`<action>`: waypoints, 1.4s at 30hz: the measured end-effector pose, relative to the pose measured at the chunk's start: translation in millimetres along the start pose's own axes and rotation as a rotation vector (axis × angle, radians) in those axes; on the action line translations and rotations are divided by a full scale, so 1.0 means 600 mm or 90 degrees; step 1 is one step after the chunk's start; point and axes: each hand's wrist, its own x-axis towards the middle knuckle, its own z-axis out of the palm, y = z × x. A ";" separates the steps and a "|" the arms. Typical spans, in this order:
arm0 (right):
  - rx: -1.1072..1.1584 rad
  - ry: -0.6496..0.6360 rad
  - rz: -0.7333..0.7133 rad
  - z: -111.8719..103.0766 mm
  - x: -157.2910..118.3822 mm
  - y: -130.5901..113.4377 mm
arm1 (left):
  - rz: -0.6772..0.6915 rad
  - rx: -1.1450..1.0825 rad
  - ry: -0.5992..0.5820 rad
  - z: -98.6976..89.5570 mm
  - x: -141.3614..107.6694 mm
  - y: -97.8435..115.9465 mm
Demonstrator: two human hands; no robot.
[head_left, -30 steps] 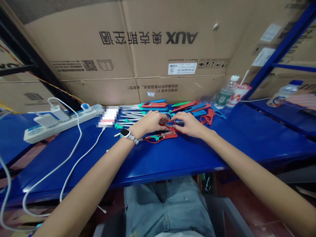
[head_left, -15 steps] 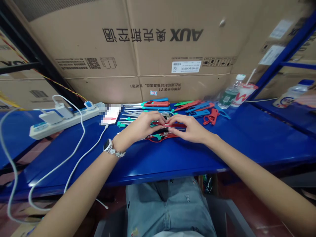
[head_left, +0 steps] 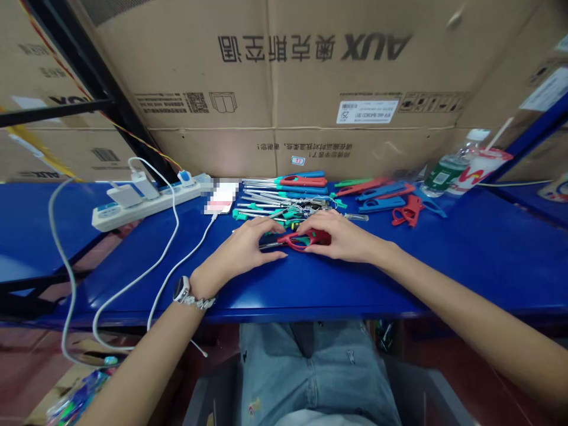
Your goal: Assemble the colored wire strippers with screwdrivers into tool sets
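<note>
A red long-nosed lighter (head_left: 296,241) with a green part inside and a metal tube lies on the blue table, between my hands. My right hand (head_left: 339,235) has thumb and fingers closed around its red body. Around the metal tube, my left hand (head_left: 251,245) curves with thumb and fingers apart, holding nothing. Just behind the hands is a pile of metal tubes with green parts and wires (head_left: 270,207). Assembled red and blue lighters (head_left: 304,181) lie behind that pile. Loose red and blue shells (head_left: 381,201) are to the right.
A white power strip (head_left: 151,201), a phone (head_left: 225,197) and white cables are at the left. A bottle (head_left: 448,171) and a cup with a straw (head_left: 481,168) stand at the back right. Cardboard (head_left: 306,77) rises behind the table (head_left: 377,290).
The view has shifted. My hands have moved nearer the table's front edge, away from the pile. My left hand has opened, and the red lighter now shows closed between my hands.
</note>
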 end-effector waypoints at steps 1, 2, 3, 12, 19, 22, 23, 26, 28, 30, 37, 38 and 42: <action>0.003 0.004 -0.004 0.003 -0.002 0.003 | -0.010 0.008 -0.013 0.001 -0.002 -0.003; 0.007 0.007 -0.006 0.006 -0.005 0.006 | -0.016 0.014 -0.023 0.001 -0.004 -0.005; 0.012 0.009 -0.007 0.009 -0.008 0.009 | -0.022 0.017 -0.030 0.002 -0.005 -0.007; 0.057 0.071 -0.059 0.019 -0.020 0.025 | -0.057 0.011 -0.047 -0.005 -0.011 -0.009; 0.033 0.030 0.036 0.024 -0.022 0.015 | -0.060 -0.005 -0.067 -0.002 -0.007 -0.014; 0.040 0.025 0.029 0.027 -0.021 0.018 | -0.062 -0.029 -0.066 0.000 -0.006 -0.014; 0.044 0.027 0.023 0.028 -0.020 0.019 | -0.062 -0.037 -0.062 0.001 -0.005 -0.015; 0.062 0.043 0.012 0.029 -0.021 0.020 | -0.063 -0.067 -0.044 0.004 -0.006 -0.019; 0.075 0.052 0.010 0.031 -0.022 0.019 | -0.067 -0.094 -0.031 0.008 -0.006 -0.023; 0.081 0.062 0.011 0.033 -0.024 0.017 | -0.068 -0.107 -0.024 0.010 -0.005 -0.026; 0.060 0.090 0.000 0.038 -0.026 0.011 | -0.036 -0.081 -0.040 0.008 -0.002 -0.023; 0.050 0.083 0.005 0.037 -0.026 0.010 | -0.033 -0.076 -0.041 0.007 -0.002 -0.022; 0.027 0.059 0.029 0.031 -0.027 0.004 | -0.021 -0.050 -0.026 0.010 -0.001 -0.016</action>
